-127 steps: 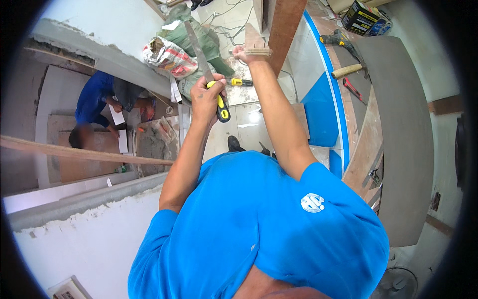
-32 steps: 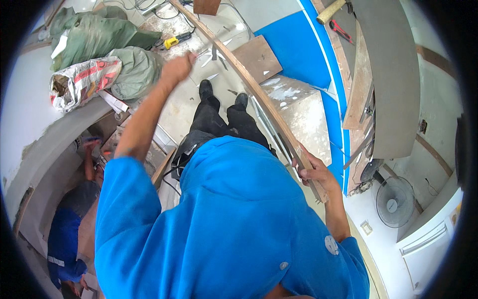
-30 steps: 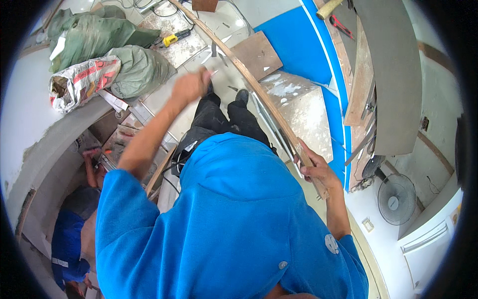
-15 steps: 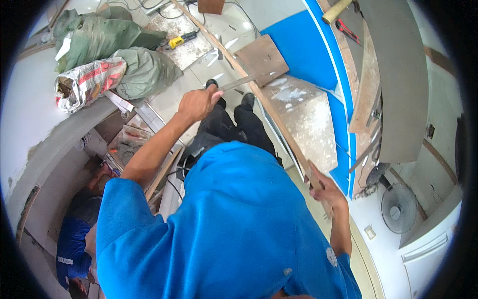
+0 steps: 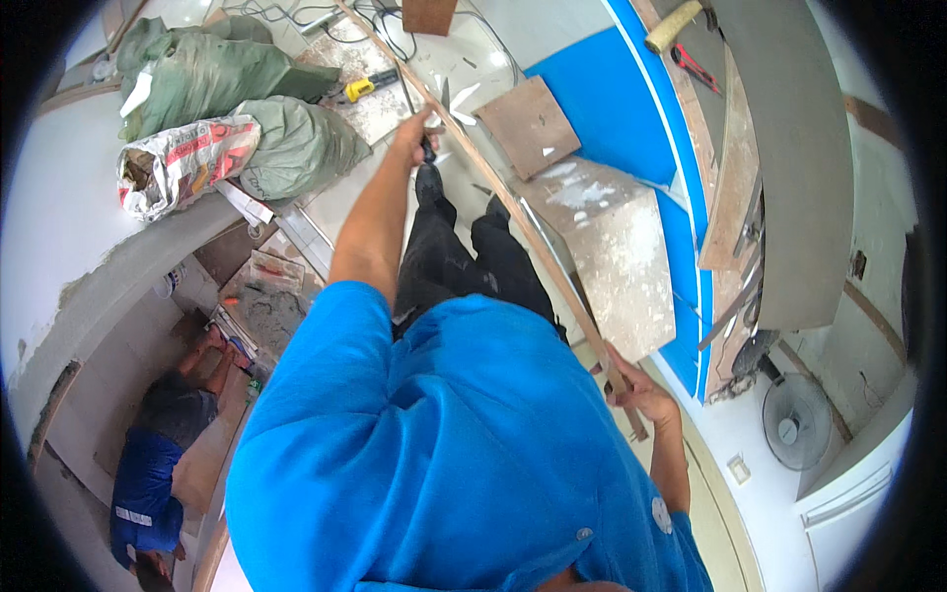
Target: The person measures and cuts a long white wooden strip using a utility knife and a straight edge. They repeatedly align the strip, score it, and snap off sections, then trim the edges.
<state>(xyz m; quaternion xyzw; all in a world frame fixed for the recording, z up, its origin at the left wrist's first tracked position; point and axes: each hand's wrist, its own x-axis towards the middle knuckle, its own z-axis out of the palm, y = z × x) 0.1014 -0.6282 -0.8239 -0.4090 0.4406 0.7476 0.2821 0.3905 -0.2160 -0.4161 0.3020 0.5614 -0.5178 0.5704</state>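
Observation:
A long wooden strip (image 5: 538,240) slants across in front of me, from the far upper left down to my right side. My right hand (image 5: 646,393) is closed around it close to its near end. My left hand (image 5: 416,136), stretched well forward, grips the black handle (image 5: 428,150) of a long narrow blade (image 5: 405,91). That blade points away from me, close along the left side of the strip. Whether it touches the wood I cannot tell.
Full green sacks (image 5: 306,148) and a white-red sack (image 5: 182,163) lie at left. A yellow-black power tool (image 5: 370,86) sits beyond them. Boards (image 5: 612,257) stand ahead right; a hammer (image 5: 676,27), red cutter (image 5: 695,67) and fan (image 5: 794,419) are right. A co-worker (image 5: 158,454) bends at lower left.
My left hand has moved forward, and the blade has swung from lying across the strip to pointing away along it. My right hand keeps its hold. The co-worker's arms have come further into view.

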